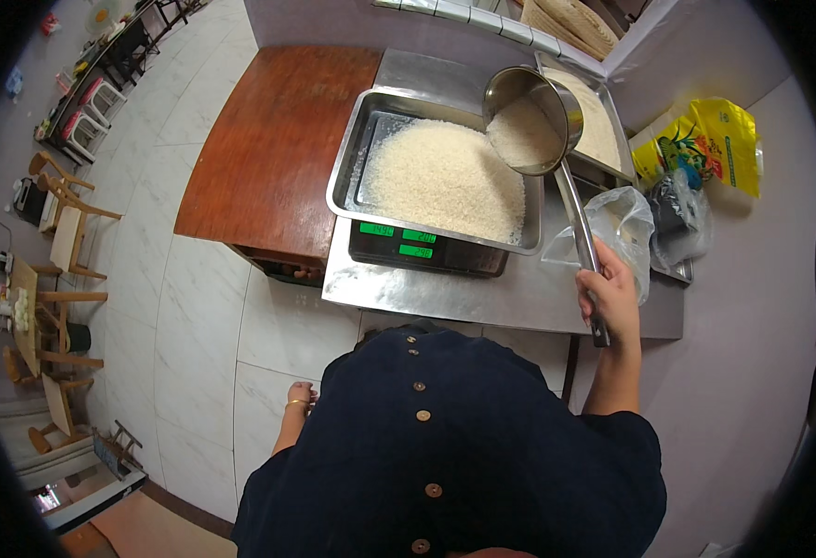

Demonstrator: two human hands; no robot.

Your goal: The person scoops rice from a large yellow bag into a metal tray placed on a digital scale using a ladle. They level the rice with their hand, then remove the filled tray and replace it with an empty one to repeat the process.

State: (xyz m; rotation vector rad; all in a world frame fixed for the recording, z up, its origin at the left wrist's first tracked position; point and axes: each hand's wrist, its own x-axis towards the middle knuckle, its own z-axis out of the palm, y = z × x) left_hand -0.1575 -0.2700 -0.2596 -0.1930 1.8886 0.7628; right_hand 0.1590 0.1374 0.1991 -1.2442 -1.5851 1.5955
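My right hand point(611, 286) grips the long handle of a steel scoop point(572, 115). The scoop holds some white rice grains point(526, 132) and is tilted over the right side of a metal tray point(341, 199). A wide heap of white rice point(446, 178) lies in that tray, which rests on a black digital scale point(463, 259) with lit green displays. Behind the scoop, a second metal tray point(624, 157) holds more pale grain point(589, 118). My left hand point(301, 393), with a gold bangle at its wrist, hangs by my side, away from the counter; its fingers are partly hidden.
The scale stands on a steel counter point(408, 293) beside a brown wooden tabletop point(261, 153). Right of the scoop are a clear plastic bag point(620, 209), a dark bagged item point(673, 209) and a yellow printed bag point(735, 146) by the wall. Chairs and tables stand far left.
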